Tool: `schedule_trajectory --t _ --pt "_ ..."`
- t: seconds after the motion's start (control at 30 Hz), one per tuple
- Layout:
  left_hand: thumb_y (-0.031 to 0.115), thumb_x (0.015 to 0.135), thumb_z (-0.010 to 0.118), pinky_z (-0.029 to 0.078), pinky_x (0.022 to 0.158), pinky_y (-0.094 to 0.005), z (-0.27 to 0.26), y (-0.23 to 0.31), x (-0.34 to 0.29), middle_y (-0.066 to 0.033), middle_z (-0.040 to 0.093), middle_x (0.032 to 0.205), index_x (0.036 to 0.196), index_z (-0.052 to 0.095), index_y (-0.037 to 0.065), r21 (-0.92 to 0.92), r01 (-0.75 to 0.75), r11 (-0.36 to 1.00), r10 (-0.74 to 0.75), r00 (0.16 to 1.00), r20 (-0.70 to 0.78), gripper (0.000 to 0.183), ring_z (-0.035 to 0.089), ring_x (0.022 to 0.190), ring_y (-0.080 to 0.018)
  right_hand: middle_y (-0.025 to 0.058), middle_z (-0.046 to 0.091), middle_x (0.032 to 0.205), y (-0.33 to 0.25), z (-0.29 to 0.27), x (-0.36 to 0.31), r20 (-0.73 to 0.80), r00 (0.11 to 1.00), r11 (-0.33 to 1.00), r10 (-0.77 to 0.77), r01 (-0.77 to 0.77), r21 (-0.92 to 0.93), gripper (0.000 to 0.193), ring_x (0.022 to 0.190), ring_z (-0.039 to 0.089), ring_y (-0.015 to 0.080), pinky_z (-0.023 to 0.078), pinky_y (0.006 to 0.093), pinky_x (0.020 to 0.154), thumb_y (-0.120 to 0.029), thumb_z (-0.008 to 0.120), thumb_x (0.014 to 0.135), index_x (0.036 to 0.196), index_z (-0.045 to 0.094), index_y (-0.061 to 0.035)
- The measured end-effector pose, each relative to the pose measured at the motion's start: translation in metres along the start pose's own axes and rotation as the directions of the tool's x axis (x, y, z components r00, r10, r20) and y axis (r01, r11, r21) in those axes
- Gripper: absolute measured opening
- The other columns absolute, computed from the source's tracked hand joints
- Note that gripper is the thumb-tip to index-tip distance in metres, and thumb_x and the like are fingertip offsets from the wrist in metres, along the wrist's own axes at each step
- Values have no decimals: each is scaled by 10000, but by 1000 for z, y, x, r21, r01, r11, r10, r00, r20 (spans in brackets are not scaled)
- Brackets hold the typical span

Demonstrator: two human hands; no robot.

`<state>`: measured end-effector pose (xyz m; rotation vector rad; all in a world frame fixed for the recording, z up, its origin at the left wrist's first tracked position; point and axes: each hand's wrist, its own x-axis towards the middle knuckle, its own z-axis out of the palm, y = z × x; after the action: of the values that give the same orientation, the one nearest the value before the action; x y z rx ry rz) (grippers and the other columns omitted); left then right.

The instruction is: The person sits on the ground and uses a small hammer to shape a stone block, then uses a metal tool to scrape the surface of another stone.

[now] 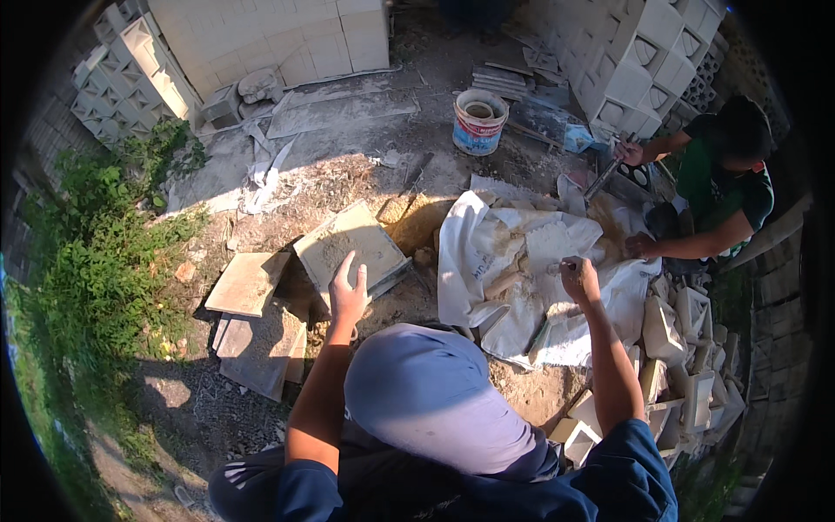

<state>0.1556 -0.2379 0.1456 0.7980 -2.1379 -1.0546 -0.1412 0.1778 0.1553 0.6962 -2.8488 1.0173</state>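
My left hand (pixel 350 291) is at the near edge of a square, dusty slab (pixel 348 239), its fingers stretched out and apart. I cannot tell whether it touches the slab. My right hand (pixel 580 280) is closed above a crumpled white woven sack (pixel 465 261) spread over the ground; whatever its fingers hold, if anything, is hidden. Tan powder (pixel 511 248) lies on the sack. Left of the square slab, another flat slab (pixel 248 284) rests partly in sun, with a shaded one (pixel 259 348) nearer to me.
At the right crouches a person (pixel 726 187) holding a metal bar (pixel 602 180). A white bucket (pixel 479 122) stands beyond the sack. Pale cast blocks (pixel 665 331) are heaped at the right, with block stacks (pixel 270 43) at the back. Green plants (pixel 96 235) grow at the left.
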Motion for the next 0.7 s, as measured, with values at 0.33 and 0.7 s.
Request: schedule_trajectory --t 0.33,0.7 --pt "251 992 662 502 1042 -427 -104 -33 18 -276 698 1233 1307 647 -42 103 0 995 31 953 -302 430 662 1200 -398 274 712 854 -259 -50 143 223 820 826 -528 557 -91 238 815 722 427 580 463 763 -171 679 825 965 797 -20" --pt "298 1060 559 504 1009 -454 -87 -42 11 -263 699 1223 1317 648 -29 -81 272 959 -282 881 -381 425 668 1165 -378 217 763 974 -368 117 136 682 569 788 -459 616 17 397 930 749 358 583 432 851 -270 819 824 1141 775 -35"
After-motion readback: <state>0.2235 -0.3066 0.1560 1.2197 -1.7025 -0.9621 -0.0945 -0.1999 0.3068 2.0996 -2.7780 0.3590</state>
